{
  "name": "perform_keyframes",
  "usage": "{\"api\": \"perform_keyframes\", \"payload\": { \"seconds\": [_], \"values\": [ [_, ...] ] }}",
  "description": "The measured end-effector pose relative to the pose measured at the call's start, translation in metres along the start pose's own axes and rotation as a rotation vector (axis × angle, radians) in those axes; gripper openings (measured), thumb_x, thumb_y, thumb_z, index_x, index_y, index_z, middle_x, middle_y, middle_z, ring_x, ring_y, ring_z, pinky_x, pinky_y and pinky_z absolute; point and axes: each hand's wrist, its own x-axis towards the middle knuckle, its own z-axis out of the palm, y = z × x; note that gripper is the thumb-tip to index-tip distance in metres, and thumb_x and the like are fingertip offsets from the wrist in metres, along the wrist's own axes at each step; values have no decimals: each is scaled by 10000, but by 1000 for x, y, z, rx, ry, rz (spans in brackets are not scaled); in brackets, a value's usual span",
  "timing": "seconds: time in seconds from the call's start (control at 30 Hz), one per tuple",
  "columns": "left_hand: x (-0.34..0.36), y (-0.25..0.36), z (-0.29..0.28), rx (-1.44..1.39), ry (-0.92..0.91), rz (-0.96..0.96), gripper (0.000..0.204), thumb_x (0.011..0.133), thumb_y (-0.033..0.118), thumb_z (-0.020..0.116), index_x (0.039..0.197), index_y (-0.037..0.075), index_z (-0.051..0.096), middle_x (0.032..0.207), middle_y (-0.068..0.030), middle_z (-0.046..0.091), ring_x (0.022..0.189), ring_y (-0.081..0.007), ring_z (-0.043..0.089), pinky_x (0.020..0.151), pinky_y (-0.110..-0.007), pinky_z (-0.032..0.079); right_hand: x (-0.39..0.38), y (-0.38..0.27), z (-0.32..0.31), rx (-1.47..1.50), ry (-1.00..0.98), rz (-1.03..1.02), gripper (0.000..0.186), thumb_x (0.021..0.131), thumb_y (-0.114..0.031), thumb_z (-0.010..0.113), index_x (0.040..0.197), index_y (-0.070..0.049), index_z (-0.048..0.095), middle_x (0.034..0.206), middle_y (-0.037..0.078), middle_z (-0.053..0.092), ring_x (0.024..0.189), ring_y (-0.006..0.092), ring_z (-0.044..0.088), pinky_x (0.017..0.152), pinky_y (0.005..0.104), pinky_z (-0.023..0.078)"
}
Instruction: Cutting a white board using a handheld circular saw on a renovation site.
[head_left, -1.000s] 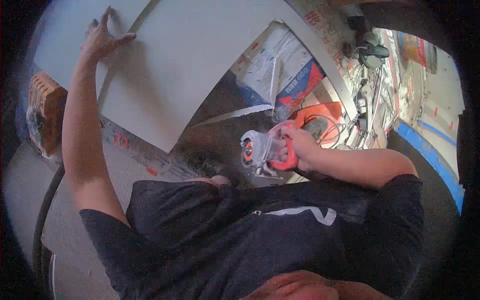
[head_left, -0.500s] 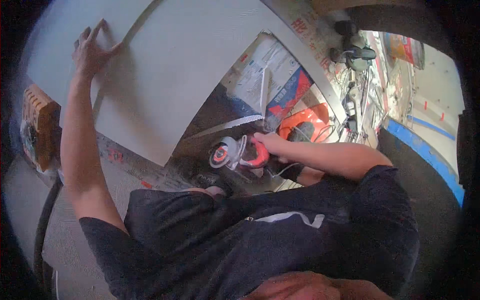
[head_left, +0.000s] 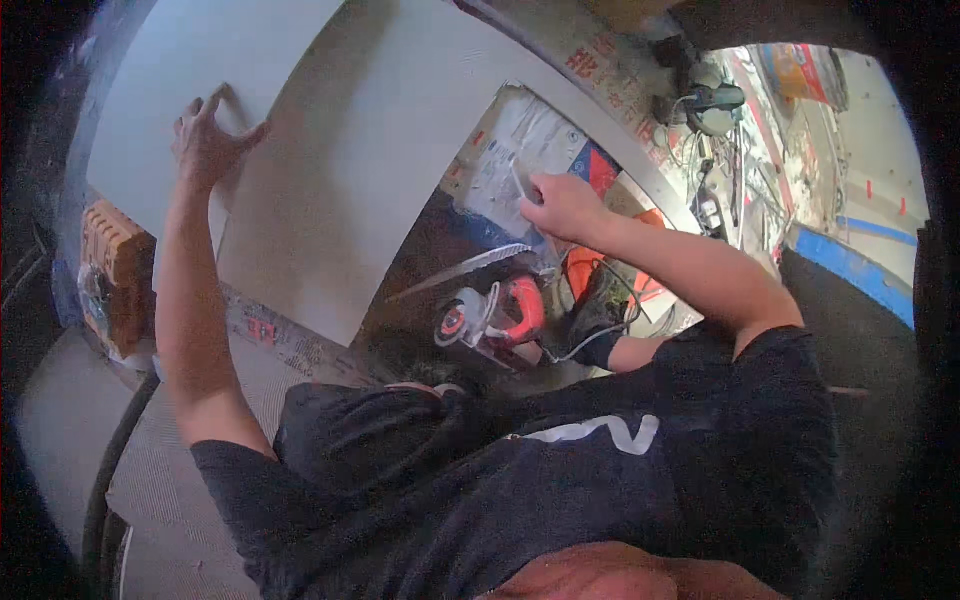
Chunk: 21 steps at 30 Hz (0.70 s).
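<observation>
My left hand (head_left: 207,145) lies with spread fingers on a large pale tile panel (head_left: 310,200). My right hand (head_left: 568,207) is closed on a thin white strip (head_left: 522,182) in the panel's cut-out corner. A red and white angle grinder (head_left: 500,315) rests just below that hand, untouched, its disc (head_left: 452,322) toward the left. Between the grinder and the panel lies a longer, jagged white offcut (head_left: 470,265). White and blue printed packaging (head_left: 515,150) sits under the strip.
Orange plastic (head_left: 580,270) and a grey cable (head_left: 625,325) lie right of the grinder. A brown block-shaped object (head_left: 118,262) stands left of the panel. Another power tool (head_left: 712,105) sits among cables at the far right, with a blue-edged board (head_left: 850,262) nearer.
My right hand has let go of the grinder and moved up to the white strip, closing on it. The grinder stays lying in place. My left hand remains on the panel.
</observation>
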Motion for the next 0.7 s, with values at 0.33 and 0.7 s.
{"api": "perform_keyframes", "payload": {
  "seconds": [0.33,0.7],
  "values": [
    [6,60,-123,-1049,-46,-95,743,863,521,701,1402,43,519,1162,-153,647,1015,-209,621,890,-335,500,-31,27,-122,-148,-207,-349,491,898,-486,663,1111,-45,645,943,188,694,916,398,672,795,499,524],
    [-7,166,-217,-2002,-148,145,887,911,704,332,1478,25,387,1342,-252,554,1126,-431,613,929,-602,523,-68,23,-193,-5,226,-880,909,696,-398,846,1458,-99,450,1413,176,513,1231,375,555,1019,456,473]
  ]
}}
